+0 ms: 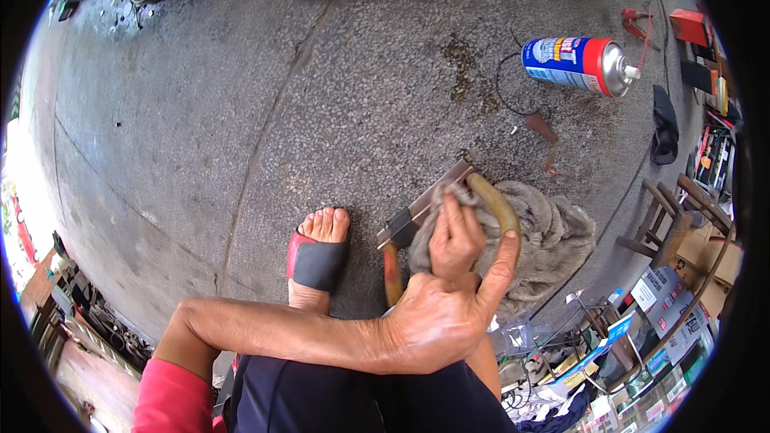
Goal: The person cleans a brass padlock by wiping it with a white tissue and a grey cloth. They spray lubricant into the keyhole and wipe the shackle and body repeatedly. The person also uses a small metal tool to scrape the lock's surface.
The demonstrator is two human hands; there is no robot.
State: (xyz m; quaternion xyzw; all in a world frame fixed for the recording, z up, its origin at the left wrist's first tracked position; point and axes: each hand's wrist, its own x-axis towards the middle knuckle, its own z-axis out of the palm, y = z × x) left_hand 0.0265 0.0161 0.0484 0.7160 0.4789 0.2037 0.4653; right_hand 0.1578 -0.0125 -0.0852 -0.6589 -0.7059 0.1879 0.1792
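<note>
In front of my knees is what looks like a U-lock, with a metal crossbar point(425, 207) that has a black sleeve point(398, 229) at one end. Its curved, yellowish shackle point(494, 199) is worn. My left hand point(442, 325) grips the shackle, the index finger stretched along its right side. Beyond it, my right hand point(457, 237) pinches a bunched fold of a grey-brown cloth point(550, 240) against the crossbar. The rest of that cloth lies crumpled to the right. My left forearm crosses my lap and hides part of the shackle and the right wrist.
An aerosol spray can point(565, 65) lies on its side on the pebbled floor point(361, 102). Nearby are a brown scrap point(541, 127), red-handled pliers point(634, 23) and a black object point(664, 126). A wooden stool point(656, 222) and cardboard boxes point(710, 258) stand at right. My sandalled foot point(322, 252) is left of the lock.
</note>
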